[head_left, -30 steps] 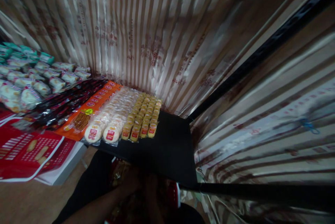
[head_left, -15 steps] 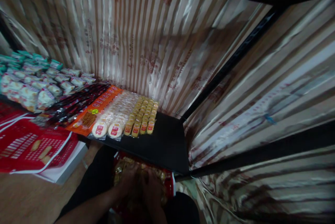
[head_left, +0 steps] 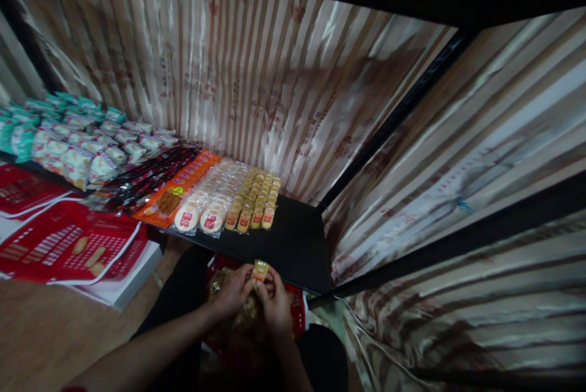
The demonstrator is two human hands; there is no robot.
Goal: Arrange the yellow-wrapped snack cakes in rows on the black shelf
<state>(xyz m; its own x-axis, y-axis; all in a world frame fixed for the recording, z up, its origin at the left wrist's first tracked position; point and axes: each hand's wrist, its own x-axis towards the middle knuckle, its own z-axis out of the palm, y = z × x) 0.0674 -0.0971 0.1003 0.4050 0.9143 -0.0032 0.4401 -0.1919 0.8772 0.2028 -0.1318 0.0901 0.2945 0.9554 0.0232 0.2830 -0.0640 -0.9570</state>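
Between my fingertips is a small yellow wrapped snack (head_left: 260, 270) with an orange label. My left hand (head_left: 235, 290) pinches its left side, and my right hand (head_left: 276, 304) grips its right side. Both hands are over an open red bag (head_left: 300, 312) full of similar yellowish packets, partly hidden by my hands and in shadow. In front, on the black shelf (head_left: 293, 245), stand rows of yellow wrapped snacks (head_left: 256, 199) of the same look. Left of them lie rows of round white wrapped crackers (head_left: 200, 218).
An orange snack packet (head_left: 167, 199), dark stick packs (head_left: 151, 175) and white-and-green packets (head_left: 77, 135) fill the shelf leftward. Red bags (head_left: 86, 245) and a white box (head_left: 137, 273) are on the floor. A black post (head_left: 389, 123) and striped sheeting (head_left: 274, 74) enclose the shelf.
My hands have risen out of the red bag and now hold a yellow wrapped snack together. The view has shifted slightly, showing more of the shelf's left side.
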